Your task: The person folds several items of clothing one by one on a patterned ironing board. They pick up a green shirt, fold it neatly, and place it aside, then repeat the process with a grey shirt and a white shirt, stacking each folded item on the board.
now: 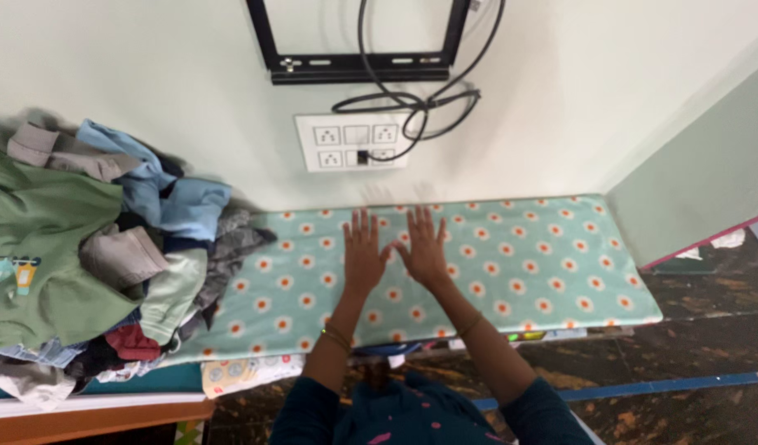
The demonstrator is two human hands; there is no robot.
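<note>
My left hand [363,254] and right hand [423,248] lie flat, fingers spread, grasping nothing, on the flowered pad [552,264] at mid-frame.

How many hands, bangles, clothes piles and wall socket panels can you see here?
Hands flat on the flowered cloth: 2, left hand and right hand
Wrists with bangles: 2
Clothes pile: 1
Wall socket panel: 1
Total: 6
</note>
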